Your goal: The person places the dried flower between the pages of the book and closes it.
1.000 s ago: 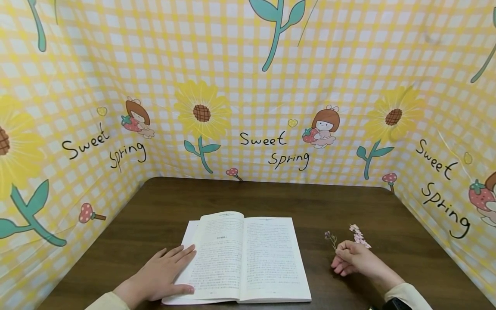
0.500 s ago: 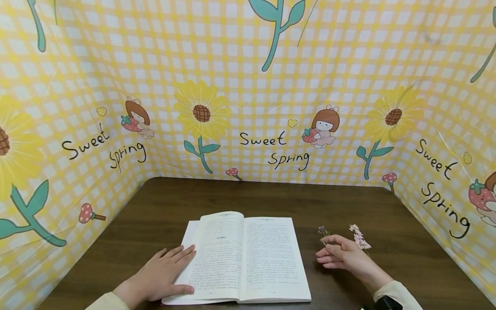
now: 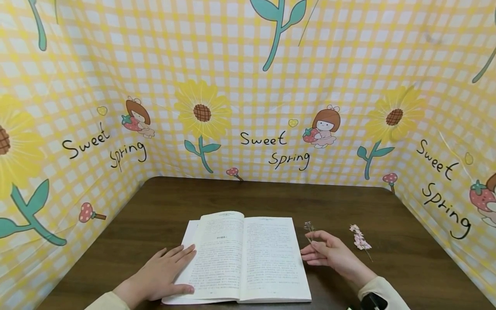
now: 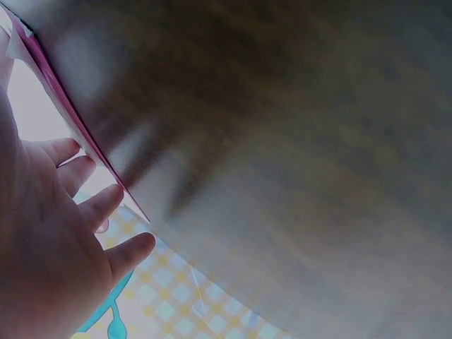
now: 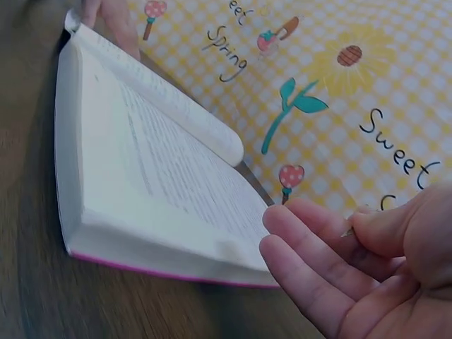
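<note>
An open book (image 3: 271, 258) with printed pages lies on the brown table. My left hand (image 3: 164, 273) rests on its left-hand page with the fingers spread straight. Beside the book's right edge, my right hand (image 3: 329, 254) pinches the thin stem of a small dried flower sprig (image 3: 308, 227) between thumb and forefinger. The sprig's head points up past the fingertips. In the right wrist view, the other fingers (image 5: 304, 272) extend loosely next to the page edges, and only a bit of the stem (image 5: 347, 232) shows at the pinch.
A second sprig with pink blossoms (image 3: 360, 241) lies on the table (image 3: 407, 249) to the right of my right hand. Yellow checked cloth (image 3: 248, 86) printed with sunflowers walls the table's back and sides.
My right hand has moved left with the pinched sprig, from near the pink sprig to the book's right edge. My left hand and the book stay where they were.
</note>
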`<state>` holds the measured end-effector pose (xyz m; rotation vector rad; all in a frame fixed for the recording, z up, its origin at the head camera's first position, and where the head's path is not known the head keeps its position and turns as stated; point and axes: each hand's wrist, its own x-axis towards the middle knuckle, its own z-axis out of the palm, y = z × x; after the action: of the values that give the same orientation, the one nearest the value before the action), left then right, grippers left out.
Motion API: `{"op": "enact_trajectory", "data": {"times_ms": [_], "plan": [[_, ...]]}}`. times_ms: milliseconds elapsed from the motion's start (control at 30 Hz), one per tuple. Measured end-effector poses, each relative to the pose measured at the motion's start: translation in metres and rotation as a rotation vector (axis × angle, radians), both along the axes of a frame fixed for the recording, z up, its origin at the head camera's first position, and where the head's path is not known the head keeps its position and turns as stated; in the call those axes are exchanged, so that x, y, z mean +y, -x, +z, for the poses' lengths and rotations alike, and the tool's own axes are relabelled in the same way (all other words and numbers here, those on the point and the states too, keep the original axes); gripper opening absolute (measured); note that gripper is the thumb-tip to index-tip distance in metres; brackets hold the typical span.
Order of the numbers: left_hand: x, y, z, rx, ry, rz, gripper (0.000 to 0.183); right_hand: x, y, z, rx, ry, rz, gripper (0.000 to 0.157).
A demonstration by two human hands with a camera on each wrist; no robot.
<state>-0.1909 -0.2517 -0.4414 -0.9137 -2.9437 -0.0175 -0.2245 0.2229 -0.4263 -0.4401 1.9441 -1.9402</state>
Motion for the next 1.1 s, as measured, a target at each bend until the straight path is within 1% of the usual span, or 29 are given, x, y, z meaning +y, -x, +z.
{"op": "enact_trajectory", "data": {"times_ms": [133,367,533,833,967,1100], "plan": [[0.000,0.000,0.000,-0.007,0.000,0.003,0.096,-0.012,0.000,0.001,-0.022,0.007,0.009,0.047],[0.001,0.000,0.001,-0.045,-0.010,0.013,0.097,-0.031,0.002,-0.001,-0.057,0.034,0.036,0.047],[0.001,-0.001,0.002,-0.037,-0.008,0.010,0.097,-0.045,0.002,-0.004,-0.074,0.052,0.070,0.047],[0.001,0.000,0.002,-0.023,-0.002,0.000,0.096,-0.069,0.003,-0.011,-0.147,0.083,0.110,0.042],[0.000,0.000,0.001,-0.024,-0.005,-0.003,0.096,-0.078,0.004,-0.011,-0.192,0.081,0.113,0.038],[-0.001,0.001,0.000,-0.035,-0.010,-0.004,0.096,-0.084,0.005,-0.010,-0.228,0.079,0.108,0.038]]}}
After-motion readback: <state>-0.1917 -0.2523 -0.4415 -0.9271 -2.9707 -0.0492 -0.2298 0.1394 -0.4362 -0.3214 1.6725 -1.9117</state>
